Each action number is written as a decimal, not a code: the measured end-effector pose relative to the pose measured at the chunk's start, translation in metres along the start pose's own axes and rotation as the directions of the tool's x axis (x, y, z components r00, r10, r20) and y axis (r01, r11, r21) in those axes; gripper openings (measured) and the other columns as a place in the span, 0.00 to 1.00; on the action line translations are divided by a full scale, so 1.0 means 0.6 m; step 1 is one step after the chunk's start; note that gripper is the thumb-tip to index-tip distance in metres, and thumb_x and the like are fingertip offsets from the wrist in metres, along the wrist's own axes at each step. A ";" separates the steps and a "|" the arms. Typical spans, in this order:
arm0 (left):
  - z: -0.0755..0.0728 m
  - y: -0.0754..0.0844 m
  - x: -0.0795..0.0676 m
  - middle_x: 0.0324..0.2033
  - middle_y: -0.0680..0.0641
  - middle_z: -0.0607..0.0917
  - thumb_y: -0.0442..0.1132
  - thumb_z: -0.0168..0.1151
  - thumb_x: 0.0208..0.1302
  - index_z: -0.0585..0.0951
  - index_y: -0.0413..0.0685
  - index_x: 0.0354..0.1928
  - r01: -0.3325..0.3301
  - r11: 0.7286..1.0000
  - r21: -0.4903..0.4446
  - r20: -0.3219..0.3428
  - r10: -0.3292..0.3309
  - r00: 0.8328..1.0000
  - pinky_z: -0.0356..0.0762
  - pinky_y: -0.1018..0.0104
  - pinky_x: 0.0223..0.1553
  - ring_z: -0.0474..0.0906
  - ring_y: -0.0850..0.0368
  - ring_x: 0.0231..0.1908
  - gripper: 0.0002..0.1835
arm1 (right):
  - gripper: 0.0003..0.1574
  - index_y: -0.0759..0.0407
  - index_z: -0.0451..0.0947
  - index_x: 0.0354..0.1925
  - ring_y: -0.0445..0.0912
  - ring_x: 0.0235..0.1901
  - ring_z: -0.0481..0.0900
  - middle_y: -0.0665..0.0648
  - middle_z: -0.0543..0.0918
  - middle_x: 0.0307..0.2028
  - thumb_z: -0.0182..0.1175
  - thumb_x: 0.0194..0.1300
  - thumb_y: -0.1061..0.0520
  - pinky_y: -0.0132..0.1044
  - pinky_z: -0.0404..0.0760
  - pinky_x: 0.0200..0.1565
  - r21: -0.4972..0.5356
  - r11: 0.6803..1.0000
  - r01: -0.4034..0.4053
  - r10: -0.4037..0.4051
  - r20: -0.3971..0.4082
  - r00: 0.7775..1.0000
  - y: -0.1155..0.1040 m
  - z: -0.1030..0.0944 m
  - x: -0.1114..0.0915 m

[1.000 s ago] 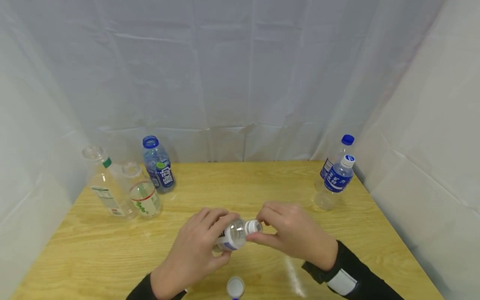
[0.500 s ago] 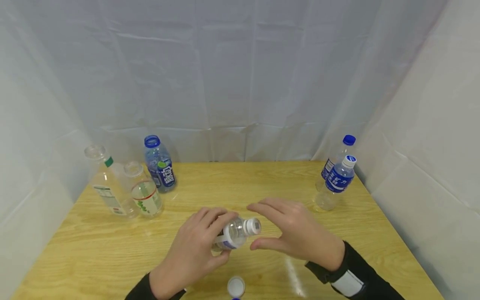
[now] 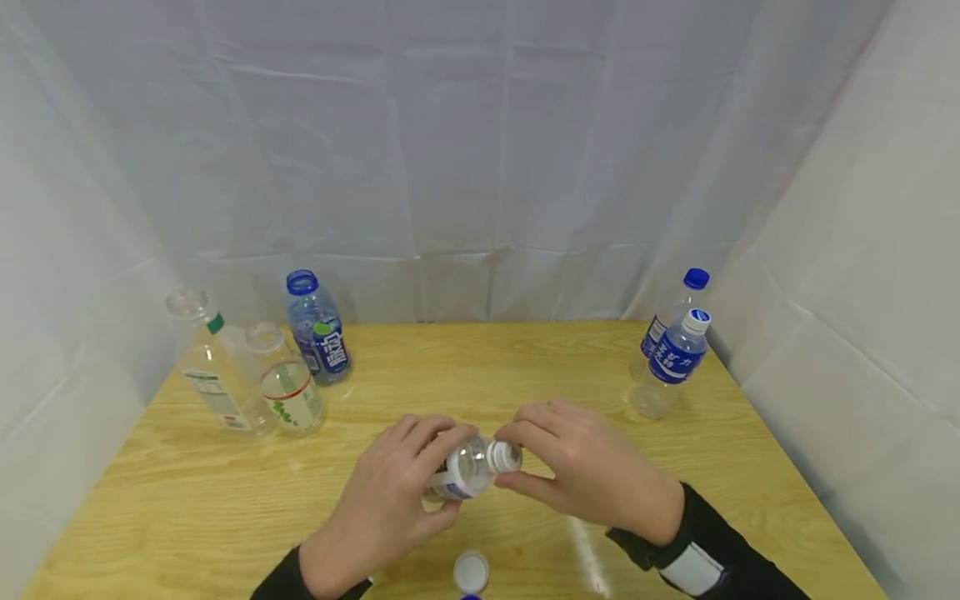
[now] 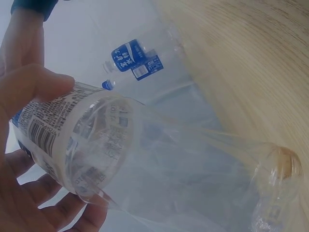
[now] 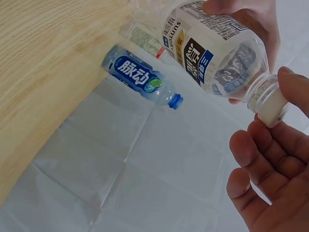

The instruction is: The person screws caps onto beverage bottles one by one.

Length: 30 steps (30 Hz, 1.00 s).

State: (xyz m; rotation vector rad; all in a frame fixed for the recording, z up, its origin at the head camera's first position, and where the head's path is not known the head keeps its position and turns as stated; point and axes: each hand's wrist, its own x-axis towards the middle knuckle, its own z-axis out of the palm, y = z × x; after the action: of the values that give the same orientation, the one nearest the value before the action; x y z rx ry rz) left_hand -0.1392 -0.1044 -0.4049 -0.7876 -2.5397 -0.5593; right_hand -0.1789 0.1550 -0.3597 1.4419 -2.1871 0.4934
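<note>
A clear plastic bottle (image 3: 474, 465) with a white printed label lies tilted above the table, its neck toward the right. My left hand (image 3: 397, 483) grips its body, thumb on one side and fingers round the other, as the left wrist view also shows. At the neck sits a white cap (image 5: 272, 107), which the thumb and index finger of my right hand (image 3: 588, 462) pinch. The other right fingers stay loosely bent, away from the bottle in the right wrist view. The bottle looks empty.
At the left stand two clear bottles (image 3: 225, 371) (image 3: 291, 392) and a blue bottle (image 3: 318, 333), all uncapped. Two capped bottles (image 3: 675, 358) (image 3: 686, 296) stand at the right. A loose white cap (image 3: 471, 572) lies at the front, beside a partly visible blue item (image 3: 470, 597). White sheets surround the table.
My right hand lets go of the cap, spreads its fingers half a second ago, then closes on it again. The left hand and bottle stay nearly still.
</note>
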 end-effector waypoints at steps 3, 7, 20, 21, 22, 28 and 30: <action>0.001 0.000 0.000 0.54 0.56 0.84 0.46 0.88 0.38 0.79 0.62 0.64 -0.002 1.000 0.005 -0.007 0.002 1.000 0.86 0.59 0.52 0.79 0.59 0.52 0.45 | 0.20 0.51 0.83 0.46 0.36 0.33 0.79 0.45 0.84 0.38 0.74 0.64 0.42 0.24 0.79 0.35 -0.027 1.000 0.012 -0.013 -0.026 1.000 0.000 0.003 0.002; 0.002 0.001 -0.001 0.54 0.56 0.84 0.46 0.88 0.39 0.78 0.63 0.65 -0.009 1.000 0.014 -0.015 0.009 1.000 0.86 0.59 0.52 0.79 0.60 0.52 0.45 | 0.20 0.51 0.81 0.39 0.35 0.28 0.75 0.45 0.83 0.32 0.72 0.65 0.38 0.23 0.75 0.31 -0.067 0.998 0.015 -0.017 -0.042 0.999 0.001 0.007 0.004; 0.003 0.001 -0.002 0.55 0.55 0.84 0.47 0.88 0.39 0.79 0.62 0.65 -0.010 1.000 0.011 -0.024 0.010 1.000 0.86 0.58 0.53 0.79 0.59 0.53 0.45 | 0.32 0.51 0.82 0.32 0.36 0.24 0.75 0.45 0.83 0.26 0.63 0.64 0.25 0.24 0.75 0.28 -0.152 0.988 -0.019 0.012 -0.047 0.999 0.001 0.014 0.006; 0.002 0.001 -0.002 0.55 0.55 0.84 0.47 0.88 0.39 0.78 0.63 0.65 -0.008 1.000 0.012 -0.024 0.008 1.000 0.86 0.58 0.53 0.79 0.59 0.53 0.45 | 0.33 0.52 0.84 0.35 0.36 0.25 0.78 0.46 0.85 0.29 0.65 0.63 0.25 0.25 0.79 0.30 -0.149 0.989 -0.019 0.012 -0.048 0.999 0.002 0.013 0.006; 0.001 0.002 -0.002 0.55 0.54 0.84 0.47 0.88 0.40 0.78 0.63 0.65 -0.008 1.000 0.010 -0.026 0.008 1.000 0.86 0.57 0.53 0.79 0.59 0.53 0.45 | 0.34 0.53 0.85 0.39 0.38 0.28 0.82 0.47 0.87 0.31 0.66 0.61 0.25 0.27 0.83 0.32 -0.143 0.989 -0.019 0.012 -0.047 0.999 0.003 0.012 0.005; 0.001 -0.001 -0.003 0.55 0.53 0.84 0.46 0.88 0.40 0.79 0.61 0.65 -0.017 1.000 0.005 -0.035 0.017 0.999 0.86 0.56 0.53 0.80 0.57 0.53 0.45 | 0.37 0.52 0.82 0.59 0.41 0.43 0.86 0.49 0.87 0.48 0.80 0.55 0.40 0.34 0.87 0.44 -0.042 0.999 0.016 -0.016 -0.005 1.000 0.004 -0.003 -0.002; 0.001 -0.002 -0.004 0.55 0.53 0.84 0.46 0.88 0.40 0.79 0.61 0.65 -0.018 1.000 0.001 -0.034 0.018 0.999 0.86 0.56 0.53 0.80 0.57 0.53 0.45 | 0.35 0.51 0.81 0.58 0.39 0.44 0.84 0.48 0.85 0.48 0.81 0.55 0.47 0.32 0.86 0.45 -0.015 1.000 0.021 -0.020 0.017 1.000 0.003 -0.006 -0.003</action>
State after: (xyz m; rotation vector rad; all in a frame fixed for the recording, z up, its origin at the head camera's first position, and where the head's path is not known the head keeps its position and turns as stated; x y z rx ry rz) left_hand -0.1384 -0.1061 -0.4065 -0.7929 -2.4992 -0.5609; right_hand -0.1793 0.1589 -0.3576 1.4640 -2.1826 0.4575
